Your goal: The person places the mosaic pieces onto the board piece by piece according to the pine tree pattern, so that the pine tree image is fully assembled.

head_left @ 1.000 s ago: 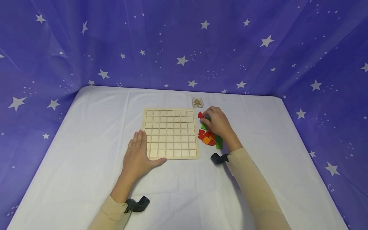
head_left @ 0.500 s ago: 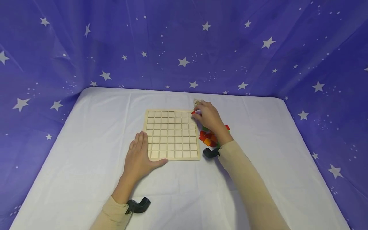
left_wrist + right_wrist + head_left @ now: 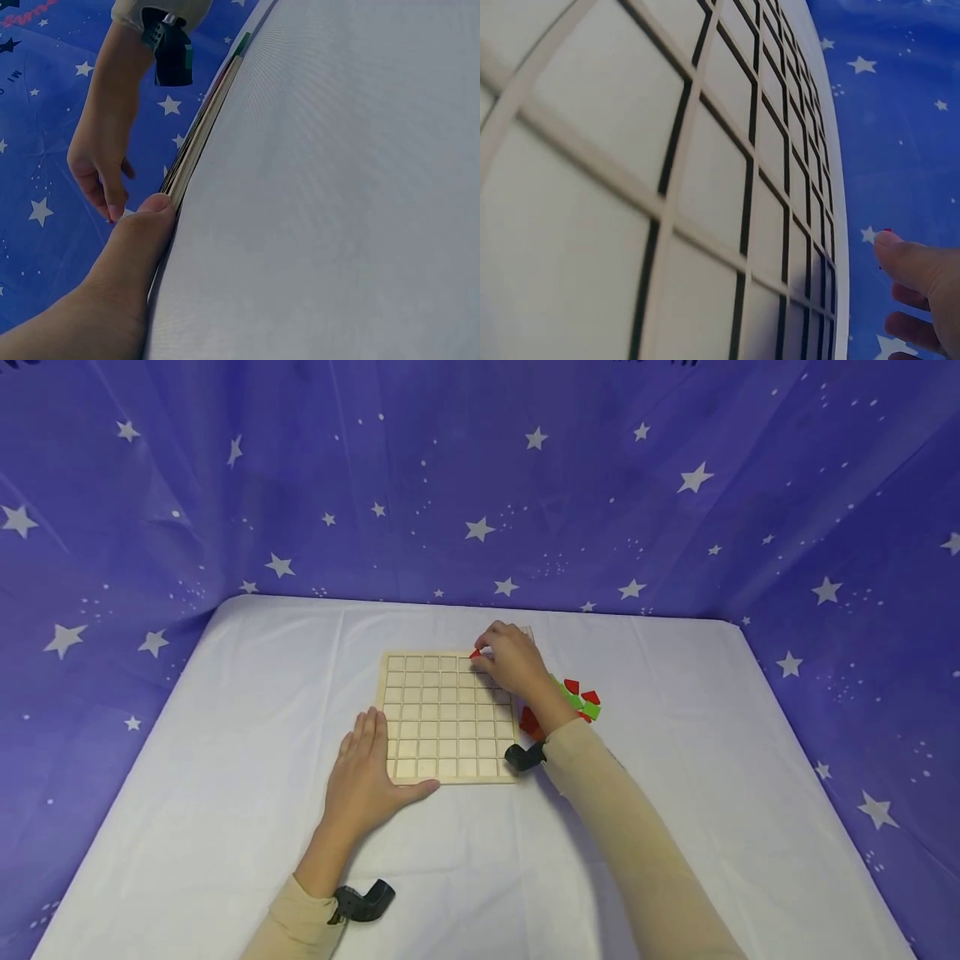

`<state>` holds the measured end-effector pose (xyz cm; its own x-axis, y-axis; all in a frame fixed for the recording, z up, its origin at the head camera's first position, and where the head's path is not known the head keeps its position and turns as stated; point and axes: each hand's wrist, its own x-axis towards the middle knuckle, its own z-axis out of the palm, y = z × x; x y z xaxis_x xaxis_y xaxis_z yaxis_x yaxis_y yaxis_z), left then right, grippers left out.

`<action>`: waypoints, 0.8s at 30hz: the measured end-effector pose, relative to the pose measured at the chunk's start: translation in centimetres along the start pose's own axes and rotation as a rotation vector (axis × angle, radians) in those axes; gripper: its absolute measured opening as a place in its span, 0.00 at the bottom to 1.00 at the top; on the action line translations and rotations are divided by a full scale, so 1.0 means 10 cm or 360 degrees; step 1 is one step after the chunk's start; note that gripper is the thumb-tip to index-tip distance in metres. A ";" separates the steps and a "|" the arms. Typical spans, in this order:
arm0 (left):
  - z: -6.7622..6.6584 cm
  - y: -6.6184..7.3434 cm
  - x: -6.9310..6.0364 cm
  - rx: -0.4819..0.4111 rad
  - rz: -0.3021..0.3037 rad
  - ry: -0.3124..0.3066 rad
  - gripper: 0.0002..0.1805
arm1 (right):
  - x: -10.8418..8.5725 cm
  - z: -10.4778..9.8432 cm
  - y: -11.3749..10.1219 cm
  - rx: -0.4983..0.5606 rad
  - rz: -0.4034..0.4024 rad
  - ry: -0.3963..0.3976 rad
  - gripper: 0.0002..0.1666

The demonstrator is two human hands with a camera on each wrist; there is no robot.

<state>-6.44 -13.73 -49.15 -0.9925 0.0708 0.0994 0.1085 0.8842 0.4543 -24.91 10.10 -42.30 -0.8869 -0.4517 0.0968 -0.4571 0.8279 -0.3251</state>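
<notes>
A wooden grid board [image 3: 447,721] lies flat on the white table. The left hand [image 3: 362,774] rests against its left edge and near corner, fingers straight and thumb along the near edge; the left wrist view shows that thumb [image 3: 139,232] at the board's side. Over the board's far edge, the right hand [image 3: 514,662] pinches a small red piece [image 3: 476,653] between thumb and fingertips. In the right wrist view a bit of red [image 3: 887,230] shows at the fingertips of the right hand [image 3: 922,289]. The grid cells in view hold no pieces.
Right of the board lie several loose red pieces [image 3: 572,686] and green pieces [image 3: 592,711], partly hidden by the right forearm. A small patterned card [image 3: 527,632] sits behind the right hand. A starry blue curtain [image 3: 480,485] stands beyond the table [image 3: 465,868].
The right hand has picked a red piece from the pile and carried it left, over the board's far edge. The left hand stays at the board; the view has tilted slightly.
</notes>
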 end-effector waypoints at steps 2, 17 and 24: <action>0.00 0.00 -0.01 -0.0001 -0.0005 -0.0007 0.77 | 0.03 0.03 -0.03 -0.0009 -0.0023 -0.0002 0.18; -0.01 0.03 -0.01 0.0007 -0.0028 -0.0018 0.77 | 0.15 0.15 -0.16 -0.0080 -0.0080 -0.0054 0.18; -0.02 0.05 0.03 0.0009 -0.0024 -0.0002 0.77 | 0.21 0.18 -0.17 -0.0108 -0.0066 -0.0050 0.18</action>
<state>-6.65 -13.38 -48.75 -0.9942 0.0579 0.0911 0.0930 0.8878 0.4508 -25.88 7.14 -43.20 -0.8651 -0.4954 0.0791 -0.4979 0.8284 -0.2565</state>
